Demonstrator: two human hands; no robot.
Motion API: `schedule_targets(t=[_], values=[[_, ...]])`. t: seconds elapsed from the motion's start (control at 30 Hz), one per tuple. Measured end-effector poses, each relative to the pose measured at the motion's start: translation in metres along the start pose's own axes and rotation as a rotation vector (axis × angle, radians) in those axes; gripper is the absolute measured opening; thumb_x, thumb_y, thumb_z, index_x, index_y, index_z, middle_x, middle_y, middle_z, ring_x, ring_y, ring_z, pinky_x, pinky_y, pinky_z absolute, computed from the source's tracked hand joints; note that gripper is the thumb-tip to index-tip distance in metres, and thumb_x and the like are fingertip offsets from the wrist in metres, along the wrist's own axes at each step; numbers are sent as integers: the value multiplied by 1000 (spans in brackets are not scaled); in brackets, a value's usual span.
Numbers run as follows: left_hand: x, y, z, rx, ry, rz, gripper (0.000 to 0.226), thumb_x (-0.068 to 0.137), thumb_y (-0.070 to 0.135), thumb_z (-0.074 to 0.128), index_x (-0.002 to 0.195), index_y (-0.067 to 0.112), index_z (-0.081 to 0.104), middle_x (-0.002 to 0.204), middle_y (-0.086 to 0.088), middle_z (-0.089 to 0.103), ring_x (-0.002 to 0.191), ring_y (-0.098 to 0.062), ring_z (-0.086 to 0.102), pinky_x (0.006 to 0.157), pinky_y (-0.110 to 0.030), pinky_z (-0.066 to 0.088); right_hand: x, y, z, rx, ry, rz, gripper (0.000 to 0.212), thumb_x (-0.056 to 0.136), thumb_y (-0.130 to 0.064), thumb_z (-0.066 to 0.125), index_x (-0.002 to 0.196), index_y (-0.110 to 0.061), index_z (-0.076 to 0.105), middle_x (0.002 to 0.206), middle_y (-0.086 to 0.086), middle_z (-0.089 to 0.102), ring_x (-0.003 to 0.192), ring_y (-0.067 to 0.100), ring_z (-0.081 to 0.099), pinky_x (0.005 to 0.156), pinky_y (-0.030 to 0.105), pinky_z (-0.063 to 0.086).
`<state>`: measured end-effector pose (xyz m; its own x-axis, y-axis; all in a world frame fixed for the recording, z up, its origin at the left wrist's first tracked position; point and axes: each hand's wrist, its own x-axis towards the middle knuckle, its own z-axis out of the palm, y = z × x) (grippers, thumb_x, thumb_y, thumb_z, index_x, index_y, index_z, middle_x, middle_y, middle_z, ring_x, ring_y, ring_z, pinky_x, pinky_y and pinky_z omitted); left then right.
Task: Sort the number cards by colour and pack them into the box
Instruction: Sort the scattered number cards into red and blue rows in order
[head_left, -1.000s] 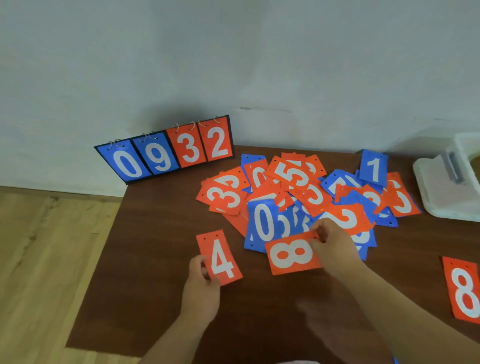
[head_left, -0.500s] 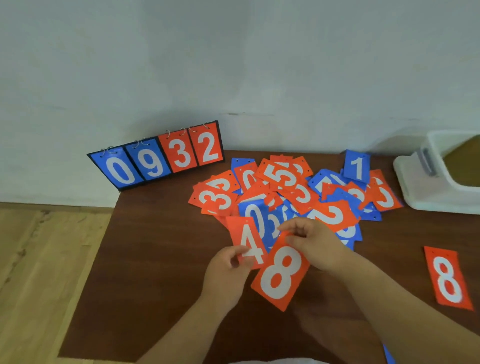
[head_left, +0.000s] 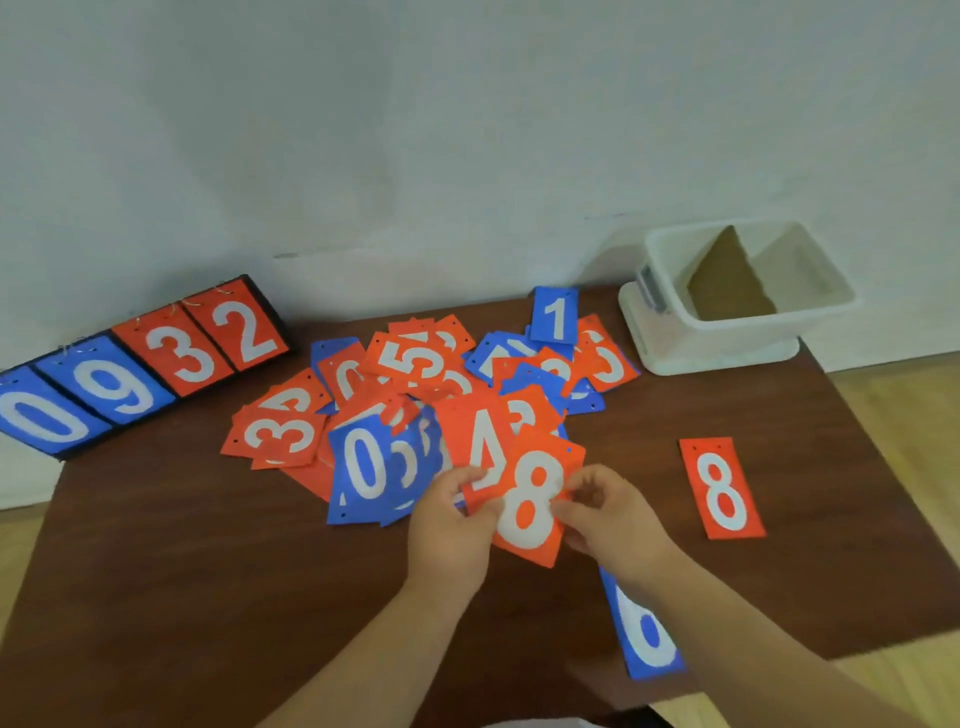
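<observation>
Head view
- Left hand (head_left: 451, 522): fingers pinch the lower edge of the red 4 card (head_left: 480, 441), held above the desk (head_left: 208, 597).
- Right hand (head_left: 615, 519): fingers pinch the held 8 card (head_left: 535, 501), red, overlapping the front of the 4.
- Card pile (head_left: 410, 387): red and blue mixed, loose, just behind both hands.
- Lone 8 card (head_left: 722, 488): red, flat, right of the hands, apart from the pile.
- Blue card (head_left: 644, 636): flat, partly under the right forearm.
- Box (head_left: 727, 332): white, open, far right corner.
</observation>
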<state>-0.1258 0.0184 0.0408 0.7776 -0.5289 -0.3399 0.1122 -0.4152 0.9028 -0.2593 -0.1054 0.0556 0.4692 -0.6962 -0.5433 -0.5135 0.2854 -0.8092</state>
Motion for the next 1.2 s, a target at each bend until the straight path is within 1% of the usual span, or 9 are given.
schedule_targets(t=[0.07,0.13,0.3,0.5,0.7,0.83,1.0,1.1,1.2], values=[[-6,5,30,24,-21,2,29,83,13,80,96,36,68,99,17,68,91,0,66,83,-24,56,7,14,-27,-26,11,4,18,82,-7,73,95,-16,64,91,17,71,74,24,67,72,46,58],[-11,7,57,106,-22,46,20,88,20,76,92,38,69,85,15,67,78,3,62,73,-16,49,15,21,-59,-84,42,-13,22,84,-8,71,97,-24,65,93,6,72,80,19,69,71,40,59],[-15,2,103,244,-22,44,18,93,19,69,97,37,72,91,18,68,83,10,59,69,-5,41,49,50,-157,-351,211,-68,32,88,-8,62,107,-34,64,107,-6,69,85,15,65,70,26,48],[-26,-1,131,345,-29,-48,23,95,17,66,110,35,64,106,14,60,97,-3,55,79,-23,45,90,85,-229,-615,180,-9,48,88,-7,48,127,-32,62,126,1,64,100,22,60,78,28,46],[-42,-12,136,384,-30,-120,32,96,17,65,121,36,56,112,13,57,94,2,56,67,-14,44,95,113,-233,-922,255,-21,42,89,-27,65,130,-37,62,134,-3,45,121,22,47,97,38,49],[-47,-21,121,389,17,-159,34,95,17,67,116,41,56,111,15,59,100,-6,60,72,-22,51,86,100,-212,-867,304,-154,40,86,-27,68,124,-37,65,133,-2,49,117,24,48,92,39,46],[-48,-24,95,329,93,-174,34,94,17,68,115,41,56,105,19,58,95,-3,59,84,-32,57,65,65,-141,-625,-113,-288,32,91,-32,68,122,-40,63,122,-15,53,99,1,57,79,19,49],[-49,-27,71,258,94,-172,34,94,17,68,117,40,57,106,20,58,100,-3,60,85,-29,56,50,36,-81,-437,-284,-231,25,92,-31,69,115,-38,66,112,-19,62,99,0,61,81,20,51],[-47,-36,35,180,97,-166,33,93,16,70,119,35,60,110,15,63,100,-5,64,86,-30,58,44,19,-23,-461,-368,-239,18,93,-26,68,109,-35,68,106,-18,68,99,2,63,81,17,50]])
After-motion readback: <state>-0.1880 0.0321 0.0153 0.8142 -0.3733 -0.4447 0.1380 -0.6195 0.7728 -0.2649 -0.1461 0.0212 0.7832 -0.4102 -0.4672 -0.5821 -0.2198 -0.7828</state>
